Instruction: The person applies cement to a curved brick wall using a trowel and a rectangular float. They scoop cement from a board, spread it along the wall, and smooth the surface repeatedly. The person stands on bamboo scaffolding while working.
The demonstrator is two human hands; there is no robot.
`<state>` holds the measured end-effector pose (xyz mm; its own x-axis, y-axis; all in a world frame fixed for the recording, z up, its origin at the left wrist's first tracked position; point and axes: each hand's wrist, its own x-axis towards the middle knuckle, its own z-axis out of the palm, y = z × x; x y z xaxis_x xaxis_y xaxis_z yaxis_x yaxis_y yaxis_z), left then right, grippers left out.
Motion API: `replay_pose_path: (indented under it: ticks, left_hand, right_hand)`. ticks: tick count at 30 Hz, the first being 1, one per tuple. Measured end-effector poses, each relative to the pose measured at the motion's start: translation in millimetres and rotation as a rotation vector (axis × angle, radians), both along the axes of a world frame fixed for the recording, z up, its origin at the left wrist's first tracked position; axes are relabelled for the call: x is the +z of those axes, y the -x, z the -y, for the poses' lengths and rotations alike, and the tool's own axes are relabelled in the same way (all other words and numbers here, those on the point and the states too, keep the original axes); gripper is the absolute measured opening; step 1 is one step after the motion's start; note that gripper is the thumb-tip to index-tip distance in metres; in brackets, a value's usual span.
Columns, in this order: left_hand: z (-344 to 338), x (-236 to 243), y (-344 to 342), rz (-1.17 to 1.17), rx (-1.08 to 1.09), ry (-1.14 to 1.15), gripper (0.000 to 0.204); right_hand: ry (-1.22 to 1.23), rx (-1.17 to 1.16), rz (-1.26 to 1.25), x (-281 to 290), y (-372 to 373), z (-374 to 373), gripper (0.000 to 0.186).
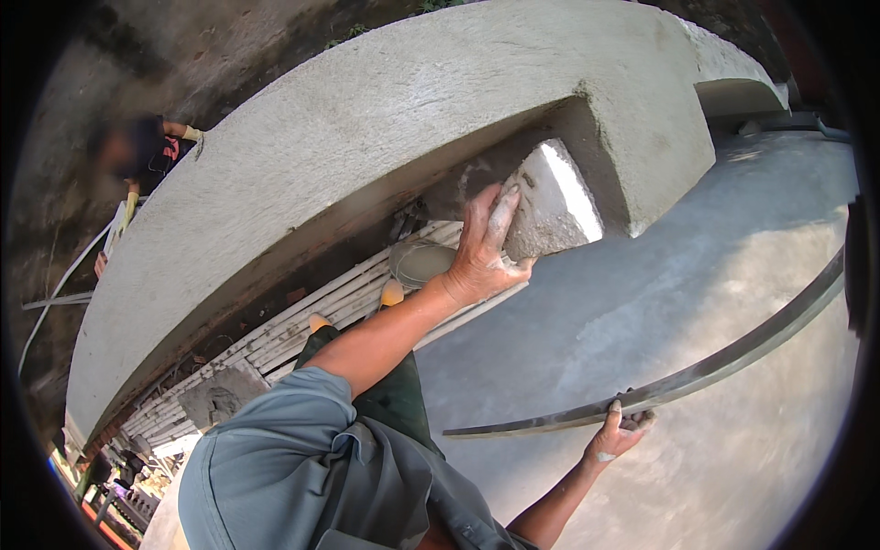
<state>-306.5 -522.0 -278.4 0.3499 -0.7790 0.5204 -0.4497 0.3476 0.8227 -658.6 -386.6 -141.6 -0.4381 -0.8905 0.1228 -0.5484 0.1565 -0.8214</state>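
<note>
Up ahead, the person's left hand (483, 246) is partly closed around the near side of a tapered, mortar-crusted block (543, 220), fingers bent over its left edge and thumb spread below. The block sits just to the right of that hand's fingers, its right face bright and pale, within the mouth of an angular recess in a rendered concrete beam (394, 119) that sweeps above and to the left of both hands; whether block and beam touch cannot be told. Well below and to the right, the right hand (627, 433) is curled at the lower edge of a long grey straightedge (697, 378), thumb and fingertips closed on it, the bar running out to both sides of the grip and looking bowed in the wide view. Behind the straightedge spreads a smooth grey cement surface (559, 330). Below and left of the left hand lie pale poles (357, 291), with a round greyish disc (422, 264) just beside its wrist and a mortar-smeared board (223, 394) farther left, past the person's boots (391, 292). Well to the left, beyond the beam, a co-worker (147, 151) wears yellowish gloves (192, 134).
</note>
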Motion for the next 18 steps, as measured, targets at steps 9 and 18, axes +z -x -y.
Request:
replay_pose_path:
  ticks: [9, 18]
  left_hand:
    - [24, 7, -1, 0.037, 0.101, 0.008, 0.121]
    - [34, 62, 13, 0.106, 0.032, -0.004, 0.122]
  right_hand:
    - [0.007, 0.031, 0.077, 3, -7, 1, 0.072]
    - [0.034, 0.005, 0.114, 0, 3, 1, 0.074]
